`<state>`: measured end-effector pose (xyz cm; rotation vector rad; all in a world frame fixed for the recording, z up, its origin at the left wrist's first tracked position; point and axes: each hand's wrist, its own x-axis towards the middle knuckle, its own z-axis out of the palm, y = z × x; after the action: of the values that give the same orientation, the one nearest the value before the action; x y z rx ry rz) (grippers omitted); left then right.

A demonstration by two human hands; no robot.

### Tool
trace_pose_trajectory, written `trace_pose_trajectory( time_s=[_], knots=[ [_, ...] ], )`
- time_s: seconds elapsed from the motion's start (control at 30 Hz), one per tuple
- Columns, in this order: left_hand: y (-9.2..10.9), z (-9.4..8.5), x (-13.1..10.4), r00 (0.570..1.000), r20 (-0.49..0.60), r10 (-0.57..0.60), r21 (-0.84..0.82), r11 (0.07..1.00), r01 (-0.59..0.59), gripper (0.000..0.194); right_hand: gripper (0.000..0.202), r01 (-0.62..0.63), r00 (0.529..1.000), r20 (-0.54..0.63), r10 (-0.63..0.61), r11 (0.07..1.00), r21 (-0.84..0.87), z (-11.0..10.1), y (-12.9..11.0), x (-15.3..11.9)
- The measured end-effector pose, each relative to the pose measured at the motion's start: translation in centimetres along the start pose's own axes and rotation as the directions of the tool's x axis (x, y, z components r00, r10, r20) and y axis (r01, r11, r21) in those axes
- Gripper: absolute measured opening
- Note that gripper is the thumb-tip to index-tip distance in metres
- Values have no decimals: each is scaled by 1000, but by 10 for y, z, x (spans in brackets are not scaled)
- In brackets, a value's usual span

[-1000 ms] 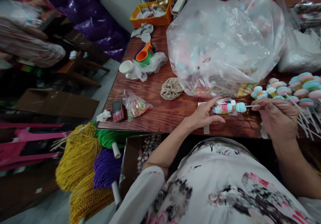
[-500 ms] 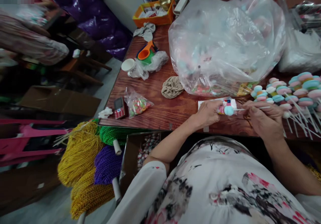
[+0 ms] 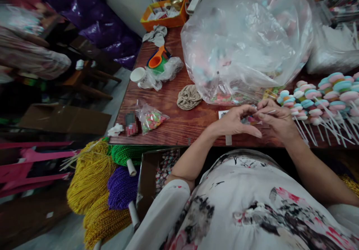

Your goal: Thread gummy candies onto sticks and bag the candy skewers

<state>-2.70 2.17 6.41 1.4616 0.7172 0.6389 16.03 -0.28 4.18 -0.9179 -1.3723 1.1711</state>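
My right hand (image 3: 276, 121) is closed, thumb against fingers, on the thin white stick (image 3: 269, 112) of a marshmallow pop. The pop's head is mostly hidden between my hands; only a small pink and blue patch shows. Opposite it, my left hand (image 3: 238, 123) is open, its thumb stretched away from the fingers, around that patch. Under my left hand lies a white printed card (image 3: 223, 114), mostly covered. Just right of my right hand, several marshmallow pops (image 3: 314, 102) in pink, blue and white lie in a heap, sticks toward me.
A big clear bag (image 3: 246, 44) of marshmallows fills the table's back. Leftward lie a beige coiled cloth (image 3: 189, 97), a small candy bag (image 3: 153, 120), a tape dispenser (image 3: 155, 61) and an orange basket (image 3: 164, 14). Cord bundles (image 3: 88, 175) stand beside the table. Another person sits far left.
My right hand has moved left, close to my left hand. My left thumb has spread apart from the fingers. The blue marshmallow tip that showed between them is now mostly hidden.
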Motion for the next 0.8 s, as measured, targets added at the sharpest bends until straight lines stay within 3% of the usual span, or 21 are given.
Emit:
trace_pose_trajectory(
  time_s=[0.1,0.17,0.27,0.33,0.5,0.57,0.63,0.7,0.8],
  knots=[
    [5,-9,-4,972,166,-164,-190,962,194,50,12,-27,999,36,23,994,102,-10,-9,8],
    [-1,-8,-8,950,184,-253,-223,930,291,48,11,-10,996,90,5,998,54,-10,-12,12],
    [-15,2,-13,950,56,-307,-309,899,309,51,10,30,983,183,-23,999,-34,-4,-9,13],
    [-21,9,-17,950,-59,-308,-364,893,267,50,13,18,984,175,-10,999,-44,0,-3,8],
    [-25,24,-20,896,-395,-203,-403,915,30,47,53,-89,996,-17,92,987,137,12,8,-17],
    [-26,31,-22,888,-417,-195,-425,905,0,50,41,-137,985,-100,142,989,49,20,7,-27],
    [-28,37,-26,909,-336,-247,-494,868,53,55,19,-163,972,-180,153,986,-42,27,5,-34],
    [-30,39,-32,936,-167,-311,-557,813,170,56,14,-148,971,-203,126,984,-99,31,2,-39],
    [-32,33,-42,935,71,-347,-538,776,329,54,12,-102,983,-173,67,974,-203,35,3,-46]
  ],
)
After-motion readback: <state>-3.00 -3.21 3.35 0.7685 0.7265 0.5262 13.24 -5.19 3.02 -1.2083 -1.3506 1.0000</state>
